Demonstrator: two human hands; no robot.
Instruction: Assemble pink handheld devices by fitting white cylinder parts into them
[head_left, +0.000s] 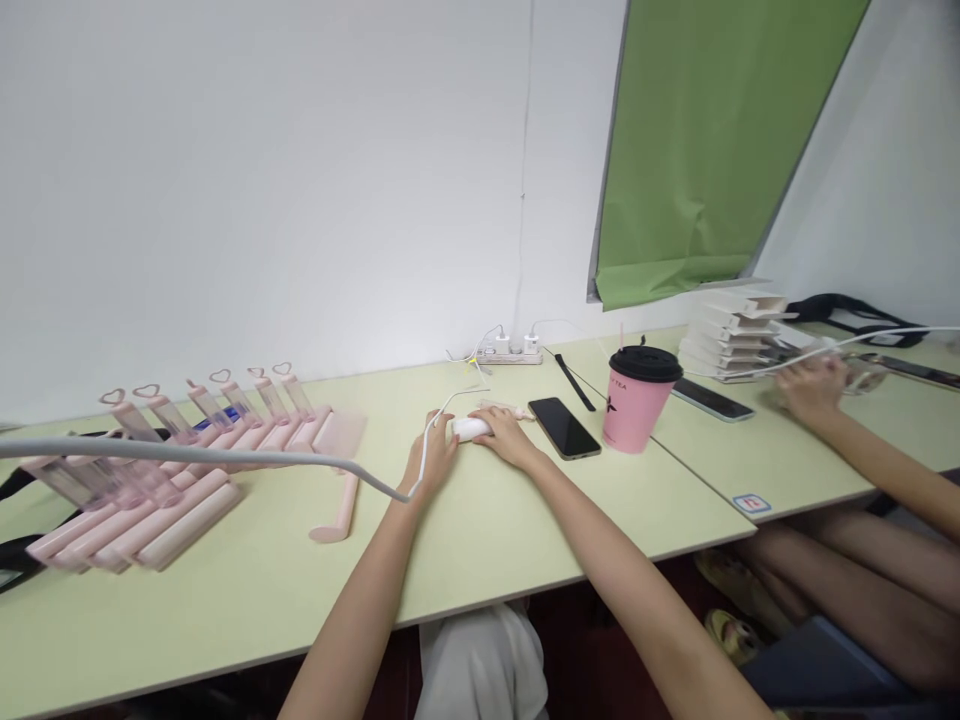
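Apparently mid-handling, the left hand (433, 452) and right hand (510, 437) grip a white piece (471, 430) between them, while pink tubes (174, 515) lie in a group left of that grip (whether finished or waiting, I cannot tell).

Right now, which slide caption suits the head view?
Left hand and right hand on a white object, near a phone and pink cup.

Head view looks forward (and down) at hands (510, 438).
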